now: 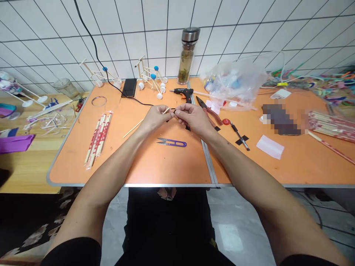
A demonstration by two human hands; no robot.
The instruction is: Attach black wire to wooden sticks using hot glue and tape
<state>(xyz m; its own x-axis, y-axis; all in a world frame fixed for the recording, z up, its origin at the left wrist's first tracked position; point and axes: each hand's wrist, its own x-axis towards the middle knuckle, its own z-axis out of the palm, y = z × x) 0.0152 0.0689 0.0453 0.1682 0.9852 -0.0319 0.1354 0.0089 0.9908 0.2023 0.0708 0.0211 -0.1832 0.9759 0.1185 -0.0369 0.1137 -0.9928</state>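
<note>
Head view, left hand: pinching slim pale wooden stick above the orange worktop.
Right hand: fingertips drawn together beside left's; contents cannot be told.
Purple-handled metal snips: six o'clock of stick.
Step, judged: fingertip work on stick; next move calls for steady pinch.

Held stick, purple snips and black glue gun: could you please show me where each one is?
Held stick [166, 110], head view: its visible end.
Purple snips [169, 142], head view: where blades meet handle.
Black glue gun [183, 91], head view: its body.
</note>
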